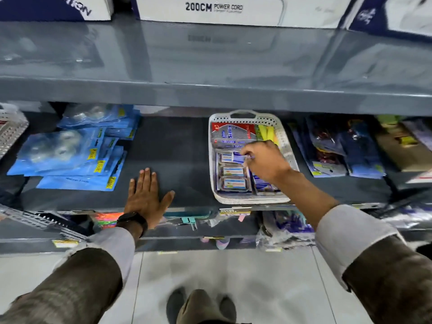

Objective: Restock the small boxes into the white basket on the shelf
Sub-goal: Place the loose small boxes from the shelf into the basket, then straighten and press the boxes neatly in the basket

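Grey shelf: white perforated basket; right hand pinching small blue-white box; left hand flat, empty.

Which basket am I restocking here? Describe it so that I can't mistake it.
Look at the dark middle shelf, below the white box marked 200CM POWER CORD. The white basket sits right of the bare patch where the left hand lies flat, and the right hand is reaching into it. It alone is a perforated tray with a handle, holding small boxes; its neighbours are loose packets.
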Action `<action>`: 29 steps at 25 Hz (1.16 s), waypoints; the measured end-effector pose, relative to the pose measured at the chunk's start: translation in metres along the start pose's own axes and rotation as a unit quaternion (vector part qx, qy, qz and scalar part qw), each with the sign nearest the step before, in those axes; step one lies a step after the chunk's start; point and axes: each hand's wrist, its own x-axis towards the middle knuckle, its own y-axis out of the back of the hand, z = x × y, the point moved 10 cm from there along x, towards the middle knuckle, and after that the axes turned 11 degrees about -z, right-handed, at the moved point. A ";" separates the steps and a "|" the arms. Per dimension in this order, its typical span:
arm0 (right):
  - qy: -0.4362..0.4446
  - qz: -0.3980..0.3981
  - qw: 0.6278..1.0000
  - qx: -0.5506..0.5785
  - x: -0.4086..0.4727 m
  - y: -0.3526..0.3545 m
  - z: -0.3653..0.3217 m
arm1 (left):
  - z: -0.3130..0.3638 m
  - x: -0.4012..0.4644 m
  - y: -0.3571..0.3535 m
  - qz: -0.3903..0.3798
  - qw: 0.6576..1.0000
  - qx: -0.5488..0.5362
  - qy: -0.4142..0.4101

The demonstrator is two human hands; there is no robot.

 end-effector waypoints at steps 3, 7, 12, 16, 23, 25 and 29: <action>-0.055 -0.060 0.993 -0.088 -0.031 -0.012 0.042 | 0.000 -0.001 0.002 0.017 1.000 0.001 -0.005; -0.074 -0.069 0.987 -0.126 -0.054 -0.021 0.052 | -0.003 0.000 0.001 0.025 1.000 0.009 -0.005; -0.070 -0.080 0.986 -0.128 -0.048 -0.027 0.049 | -0.005 0.002 -0.001 0.015 1.000 0.004 0.003; -0.070 -0.092 0.987 -0.110 -0.041 -0.036 0.051 | -0.002 -0.002 0.003 0.015 1.000 0.004 0.006; -0.072 -0.053 0.995 -0.052 -0.041 -0.039 0.057 | 0.000 -0.005 0.005 0.010 1.000 0.016 0.012; -0.076 -0.061 0.994 -0.041 -0.043 -0.040 0.059 | 0.000 -0.004 0.005 0.011 1.000 0.019 0.012; -0.061 -0.107 0.990 -0.062 -0.042 -0.047 0.054 | -0.002 -0.003 0.002 0.010 1.000 0.020 0.010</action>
